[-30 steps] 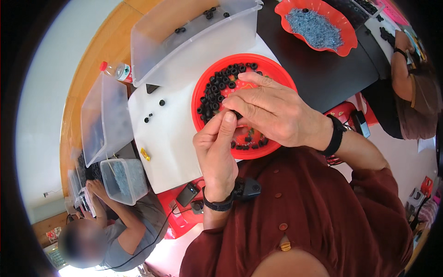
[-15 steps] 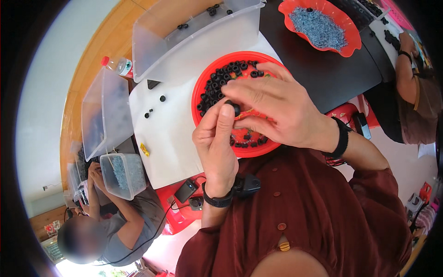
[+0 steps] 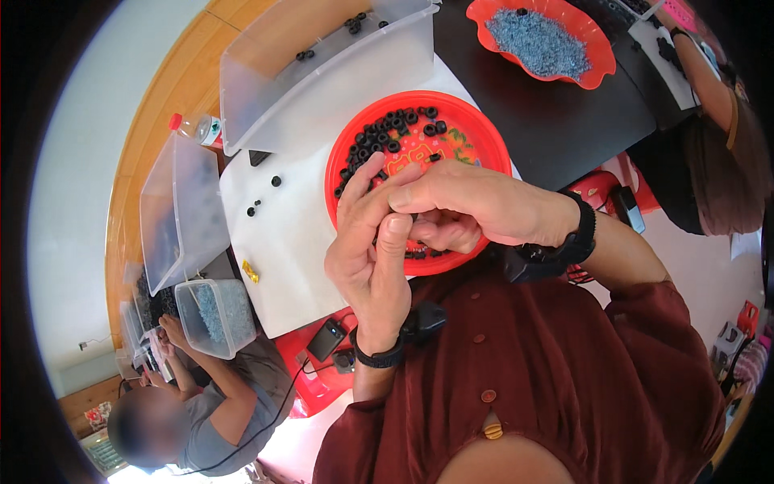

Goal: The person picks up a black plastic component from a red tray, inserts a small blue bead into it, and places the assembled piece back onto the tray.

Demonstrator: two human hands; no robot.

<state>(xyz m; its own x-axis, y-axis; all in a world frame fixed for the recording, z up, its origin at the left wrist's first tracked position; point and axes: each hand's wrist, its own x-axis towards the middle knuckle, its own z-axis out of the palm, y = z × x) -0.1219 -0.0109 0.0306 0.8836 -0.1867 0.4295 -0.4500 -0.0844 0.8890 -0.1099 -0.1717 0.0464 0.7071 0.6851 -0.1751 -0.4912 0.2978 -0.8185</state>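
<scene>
My left hand (image 3: pixel 372 262) and my right hand (image 3: pixel 484 202) meet over the near side of a round red tray (image 3: pixel 500 145). A small round black part is pinched by my left thumb and fingers, almost wholly hidden between the hands. My right thumb reaches across to the left fingers, and its other fingers curl in below; what they grip is hidden. Inside the tray, several small black ring-shaped parts (image 3: pixel 393 146) crowd the far left side, and more lie near its front edge under my hands.
Clear plastic bins (image 3: pixel 322 97) stand behind and left of the tray. A few black parts (image 3: pixel 276 181) and a yellow wrapper (image 3: pixel 251 272) lie on the white sheet (image 3: pixel 282 242). Far right is a red dish (image 3: pixel 605 60) of bluish small pieces. Other people work at left and right.
My right hand has come down and closed in against my left fingers, covering the black part seen before. The view has shifted slightly. The person at left has moved their hands.
</scene>
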